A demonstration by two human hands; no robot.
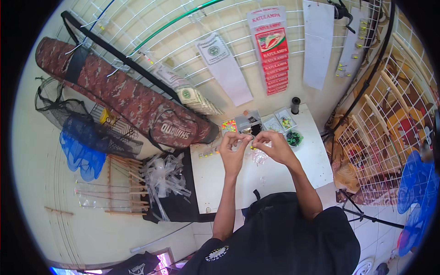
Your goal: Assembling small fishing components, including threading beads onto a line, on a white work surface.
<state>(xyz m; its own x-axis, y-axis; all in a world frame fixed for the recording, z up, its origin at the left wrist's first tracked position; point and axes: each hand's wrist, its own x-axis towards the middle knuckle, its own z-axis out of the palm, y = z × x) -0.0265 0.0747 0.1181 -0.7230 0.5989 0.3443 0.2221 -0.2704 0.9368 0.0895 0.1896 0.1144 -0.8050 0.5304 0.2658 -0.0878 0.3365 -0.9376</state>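
Both my hands are raised over the white table, fingertips close together. My left hand (232, 150) is closed in a pinch, thumb against forefinger. My right hand (274, 147) pinches in the same way just beside it. Whatever they hold is too small to make out; a tiny yellow spot shows by the right fingertips. Below and between the hands lies a clear plastic bag (260, 158). Just beyond them stand a grey box (248, 120) with dark contents and a tray of orange and yellow bits (228, 126). A round tub of dark green pieces (293, 138) sits right of my right hand.
The white table (293, 181) meets a wall with a wire rack. A camouflage rod bag (123, 101) leans at left, above crumpled clear plastic (167, 181). A black cylinder (295, 105) and a small white box (286, 120) stand at the table's back right. Hanging packets (272, 55) line the rack.
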